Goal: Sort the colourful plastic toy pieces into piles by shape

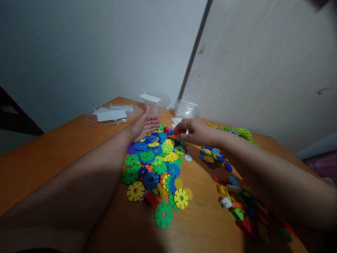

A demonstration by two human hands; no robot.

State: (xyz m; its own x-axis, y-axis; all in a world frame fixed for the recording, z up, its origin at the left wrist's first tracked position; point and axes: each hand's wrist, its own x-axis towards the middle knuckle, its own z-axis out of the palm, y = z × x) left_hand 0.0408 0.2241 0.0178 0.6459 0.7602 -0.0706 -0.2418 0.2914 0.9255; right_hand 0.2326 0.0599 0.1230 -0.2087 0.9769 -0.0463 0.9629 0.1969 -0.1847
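Observation:
A pile of slotted plastic discs (158, 160) in blue, green, yellow and orange spreads across the wooden table. My left hand (144, 126) lies along the pile's far left side, open, with its fingers stretched out and the palm turned toward the discs. At the far right end of the pile, my right hand (193, 130) is bent over, thumb and fingertips closed around a small red brick (176, 133). Its other fingers are partly hidden. Another red brick (152, 199) and a yellow brick (161, 190) lie among the nearer discs.
Toy bricks (237, 203) are heaped at the right under my forearm. Beyond them sit a smaller disc pile (212, 155) and a group of light green pieces (237, 132). Clear containers (186, 109), a clear bowl (160, 100) and a clear lid (91, 121) stand near the wall.

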